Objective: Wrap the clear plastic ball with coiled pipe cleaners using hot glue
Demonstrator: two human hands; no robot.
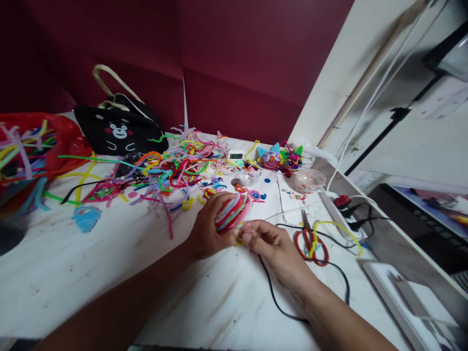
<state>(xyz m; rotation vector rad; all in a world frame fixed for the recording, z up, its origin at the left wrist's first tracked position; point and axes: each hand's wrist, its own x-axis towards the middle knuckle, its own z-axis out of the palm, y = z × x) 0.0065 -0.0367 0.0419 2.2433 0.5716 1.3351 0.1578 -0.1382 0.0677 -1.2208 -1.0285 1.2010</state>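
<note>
Left hand fingers clasp a rounded, fuzzy striped piece; right hand fingers narrow at its lower edge, grip unclear.

Rounded striped piece, banded in pink, red, light blue and white, is found grasped in the left hand, its stripes running obliquely and its lower right edge at the fingertips of the right hand.

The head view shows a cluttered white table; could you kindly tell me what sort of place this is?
Probably a small craft workspace, judging by the tangle of colourful fuzzy stems, the orange-handled scissors and the striped craft piece held in the left hand.
</note>
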